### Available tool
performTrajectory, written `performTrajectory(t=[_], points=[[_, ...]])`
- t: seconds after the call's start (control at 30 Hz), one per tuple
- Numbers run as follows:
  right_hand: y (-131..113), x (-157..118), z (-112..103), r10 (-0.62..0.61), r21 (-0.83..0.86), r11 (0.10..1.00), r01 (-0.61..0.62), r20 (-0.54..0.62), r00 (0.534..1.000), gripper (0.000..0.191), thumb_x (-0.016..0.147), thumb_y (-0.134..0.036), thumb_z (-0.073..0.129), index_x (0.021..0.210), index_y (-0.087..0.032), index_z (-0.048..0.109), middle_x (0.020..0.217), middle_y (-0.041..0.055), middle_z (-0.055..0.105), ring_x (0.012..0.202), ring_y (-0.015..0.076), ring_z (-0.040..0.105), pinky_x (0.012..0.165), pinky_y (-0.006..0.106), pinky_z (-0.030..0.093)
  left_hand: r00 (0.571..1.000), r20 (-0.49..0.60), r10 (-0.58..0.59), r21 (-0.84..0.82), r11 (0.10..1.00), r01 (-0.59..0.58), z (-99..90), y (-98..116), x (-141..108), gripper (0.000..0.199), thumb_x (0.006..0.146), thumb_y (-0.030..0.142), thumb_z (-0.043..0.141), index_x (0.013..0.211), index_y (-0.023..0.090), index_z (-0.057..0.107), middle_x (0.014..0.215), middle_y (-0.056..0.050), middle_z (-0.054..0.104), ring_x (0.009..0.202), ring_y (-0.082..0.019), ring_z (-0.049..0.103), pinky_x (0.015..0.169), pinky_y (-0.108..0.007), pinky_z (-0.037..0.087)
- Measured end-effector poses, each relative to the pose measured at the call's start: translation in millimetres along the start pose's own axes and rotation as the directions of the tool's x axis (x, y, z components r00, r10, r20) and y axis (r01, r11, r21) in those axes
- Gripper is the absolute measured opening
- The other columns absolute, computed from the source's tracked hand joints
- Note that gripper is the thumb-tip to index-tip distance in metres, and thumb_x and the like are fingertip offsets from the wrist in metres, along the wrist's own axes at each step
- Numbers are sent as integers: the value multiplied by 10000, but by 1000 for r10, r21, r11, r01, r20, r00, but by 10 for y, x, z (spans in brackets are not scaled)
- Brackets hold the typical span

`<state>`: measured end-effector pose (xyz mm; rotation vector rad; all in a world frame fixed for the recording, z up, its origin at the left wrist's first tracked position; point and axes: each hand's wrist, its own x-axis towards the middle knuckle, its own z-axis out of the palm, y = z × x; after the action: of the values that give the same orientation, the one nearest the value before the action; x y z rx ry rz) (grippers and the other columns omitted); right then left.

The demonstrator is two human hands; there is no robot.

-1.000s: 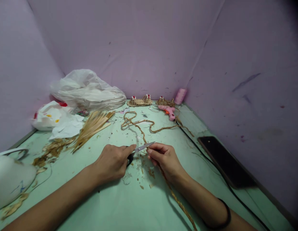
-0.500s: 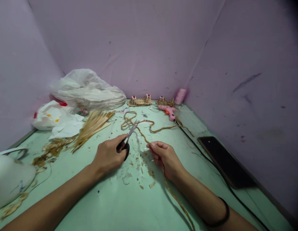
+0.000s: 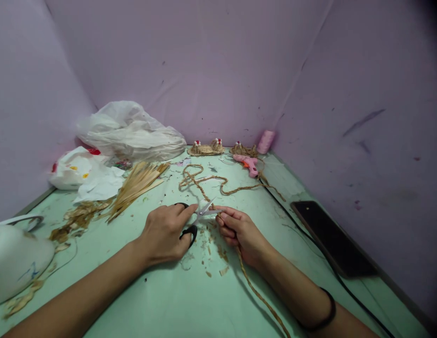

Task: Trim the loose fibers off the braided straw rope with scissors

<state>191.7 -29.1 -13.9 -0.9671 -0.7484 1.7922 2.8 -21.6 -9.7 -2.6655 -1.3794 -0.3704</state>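
Black-handled scissors (image 3: 201,214) are in my left hand (image 3: 168,231), with finger and thumb through the loops. Their blades are spread apart around the twisted straw-coloured cord (image 3: 201,188), close to the fingertips of my right hand (image 3: 240,230). That hand pinches the cord between thumb and fingers. One length of cord trails from under my right palm toward the near edge, and the other winds in loops across the table beyond. Small brown scraps (image 3: 218,256) lie below the blades.
Dried flat strips (image 3: 136,188) and white plastic bags (image 3: 130,134) sit at left. Behind stand woven pieces (image 3: 205,149), a pink glue gun (image 3: 247,164) and a pink thread spool (image 3: 265,142). A phone (image 3: 333,237) and a black cable lie at right; a white rounded object (image 3: 19,263) is near left.
My left hand has shifted slightly right, bringing the scissors to the cord beside my right fingertips. The blades have opened wide. My right hand stays nearly in place.
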Motion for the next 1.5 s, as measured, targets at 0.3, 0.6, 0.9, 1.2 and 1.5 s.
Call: performTrajectory(t=[0.3, 0.6, 0.9, 1.2, 1.5], points=[[0, -31, 28, 11, -69, 998, -12, -7, 1000, 232, 631, -231, 629, 843, -141, 602, 571, -69, 432, 358, -7, 172, 322, 150, 70, 998, 41, 41, 39, 998, -42, 24, 2, 6, 550, 717, 284, 444, 1259, 189, 430, 857, -61, 584, 727, -232, 554, 639, -365, 433], [12, -43, 41, 2, -119, 993, 0, 18, 1000, 184, 644, -279, 627, 612, -146, 504, 460, -99, 296, 365, 9, 144, 326, 159, 77, 983, 171, 61, 10, 998, -63, -36, -9, 29, 560, 718, 244, 427, 1274, 188, 400, 865, -55, 602, 733, -224, 570, 638, -354, 436], [18, -36, 32, -17, -138, 990, 20, 22, 1000, 191, 675, -281, 612, 606, -147, 495, 467, -97, 290, 368, 10, 141, 325, 156, 80, 973, 212, 89, -112, 991, -66, -72, -24, 36, 514, 744, 157, 378, 1256, 185, 405, 920, -60, 642, 784, -207, 600, 648, -317, 443], [21, -29, 15, -20, -64, 998, 20, -12, 1000, 226, 643, -199, 593, 861, -141, 610, 578, -52, 453, 362, 6, 206, 314, 144, 122, 989, 4, -150, -308, 940, 144, -50, -81, 56, 457, 697, 215, 440, 1148, 236, 515, 858, 1, 652, 735, -153, 586, 670, -252, 421], [38, -8, 11, -29, -160, 987, -1, -186, 982, 106, 581, -154, 503, 666, -127, 559, 510, -32, 476, 366, 27, 259, 309, 147, 136, 959, -10, -283, -339, 903, 263, 71, -63, 39, 409, 722, 244, 444, 1123, 240, 525, 900, 12, 653, 742, -142, 590, 680, -242, 428]])
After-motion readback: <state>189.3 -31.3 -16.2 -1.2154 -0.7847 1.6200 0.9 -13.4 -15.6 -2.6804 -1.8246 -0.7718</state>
